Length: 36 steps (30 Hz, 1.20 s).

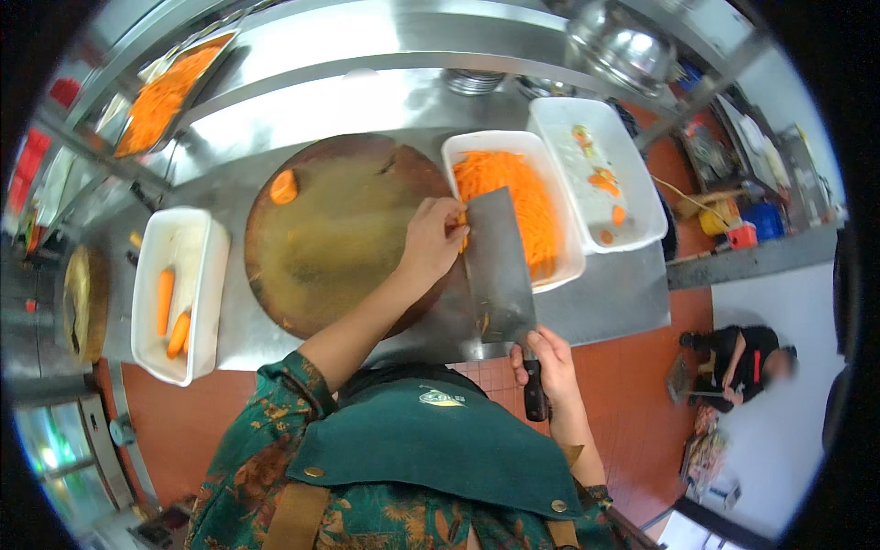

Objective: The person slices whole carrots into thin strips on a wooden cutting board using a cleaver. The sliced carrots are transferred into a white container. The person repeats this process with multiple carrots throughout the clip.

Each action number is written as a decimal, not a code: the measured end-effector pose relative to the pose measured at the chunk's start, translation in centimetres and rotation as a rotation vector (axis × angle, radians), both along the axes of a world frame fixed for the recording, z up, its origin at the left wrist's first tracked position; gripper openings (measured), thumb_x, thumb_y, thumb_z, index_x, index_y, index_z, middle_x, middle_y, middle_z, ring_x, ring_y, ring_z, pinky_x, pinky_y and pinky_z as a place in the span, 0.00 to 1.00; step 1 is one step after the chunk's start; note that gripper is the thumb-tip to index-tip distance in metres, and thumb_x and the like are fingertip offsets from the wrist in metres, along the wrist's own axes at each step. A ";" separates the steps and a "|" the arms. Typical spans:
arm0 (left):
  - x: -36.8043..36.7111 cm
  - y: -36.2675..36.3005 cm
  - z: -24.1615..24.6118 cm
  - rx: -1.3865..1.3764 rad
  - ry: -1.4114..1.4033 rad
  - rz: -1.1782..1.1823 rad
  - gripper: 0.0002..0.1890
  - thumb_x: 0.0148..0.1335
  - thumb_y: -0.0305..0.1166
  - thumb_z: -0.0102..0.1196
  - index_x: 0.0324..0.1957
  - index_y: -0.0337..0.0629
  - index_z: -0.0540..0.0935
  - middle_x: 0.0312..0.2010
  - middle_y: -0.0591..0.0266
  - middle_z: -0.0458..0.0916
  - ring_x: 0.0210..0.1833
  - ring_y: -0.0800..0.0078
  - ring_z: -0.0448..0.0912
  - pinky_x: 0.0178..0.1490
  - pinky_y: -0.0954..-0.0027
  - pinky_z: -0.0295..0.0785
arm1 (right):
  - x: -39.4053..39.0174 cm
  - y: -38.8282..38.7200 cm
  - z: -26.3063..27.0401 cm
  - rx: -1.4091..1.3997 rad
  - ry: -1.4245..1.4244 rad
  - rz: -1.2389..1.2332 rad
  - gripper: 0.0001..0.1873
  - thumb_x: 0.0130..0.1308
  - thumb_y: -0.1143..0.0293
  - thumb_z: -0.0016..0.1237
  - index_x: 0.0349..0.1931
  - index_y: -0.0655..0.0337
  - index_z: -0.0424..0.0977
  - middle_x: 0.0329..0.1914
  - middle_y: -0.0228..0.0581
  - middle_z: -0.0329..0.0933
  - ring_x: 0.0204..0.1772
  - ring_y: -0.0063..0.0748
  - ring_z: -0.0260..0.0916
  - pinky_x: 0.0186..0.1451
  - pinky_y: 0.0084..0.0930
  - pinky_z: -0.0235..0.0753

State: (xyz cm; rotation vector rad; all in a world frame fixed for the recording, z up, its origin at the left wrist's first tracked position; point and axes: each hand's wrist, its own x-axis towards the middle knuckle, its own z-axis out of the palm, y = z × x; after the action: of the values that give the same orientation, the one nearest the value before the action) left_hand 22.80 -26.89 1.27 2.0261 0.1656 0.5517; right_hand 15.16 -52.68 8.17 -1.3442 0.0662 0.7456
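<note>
My right hand [553,364] grips the dark handle of a Chinese cleaver [500,268]. Its broad blade slants up over the left rim of a white plastic bin [576,271] filled with shredded carrot [505,172]. At the blade's left edge my left hand [434,234] has its fingertips bunched around some small carrot pieces [463,220], partly hidden by the fingers. Beneath that forearm lies a round wooden chopping block [344,227]. One carrot chunk [283,187] rests near the block's upper left edge.
Left of the block, a white bin [220,254] holds whole carrots [165,302]. Another white bin [643,199] with carrot scraps stands at right. Shredded carrot fills a metal tray [189,113] at upper left. A shelf rail [412,62] crosses above the steel counter [612,289]. A person [746,368] sits at far right.
</note>
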 end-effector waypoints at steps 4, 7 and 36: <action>4.8 -1.7 -0.9 0.167 -0.032 -0.137 0.12 0.57 0.29 0.65 0.42 0.37 0.82 0.39 0.52 0.83 0.43 0.58 0.83 0.48 0.63 0.78 | -2.2 -3.4 0.8 -0.014 -0.110 -0.220 0.15 0.75 0.65 0.38 0.49 0.67 0.72 0.26 0.38 0.74 0.20 0.23 0.67 0.23 0.20 0.70; 5.5 -0.9 -1.5 0.236 -0.041 -0.121 0.10 0.59 0.33 0.63 0.38 0.38 0.85 0.42 0.53 0.84 0.44 0.55 0.82 0.50 0.60 0.76 | -3.3 -4.9 0.4 0.014 -0.114 -0.330 0.15 0.75 0.64 0.39 0.50 0.66 0.71 0.26 0.38 0.74 0.19 0.23 0.67 0.22 0.20 0.70; 10.6 -7.9 -9.5 -0.258 0.237 -0.910 0.19 0.72 0.30 0.51 0.60 0.27 0.72 0.59 0.49 0.76 0.62 0.62 0.74 0.66 0.66 0.67 | -16.3 3.3 -4.4 0.258 -0.119 -1.220 0.10 0.74 0.64 0.41 0.39 0.61 0.70 0.26 0.33 0.73 0.19 0.18 0.67 0.18 0.18 0.69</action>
State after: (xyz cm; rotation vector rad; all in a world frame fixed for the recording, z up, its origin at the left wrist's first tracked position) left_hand 33.41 -34.82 -8.25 1.6772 -0.5048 -0.2724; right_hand -1.16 -49.41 3.73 -0.8581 0.6120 -0.3518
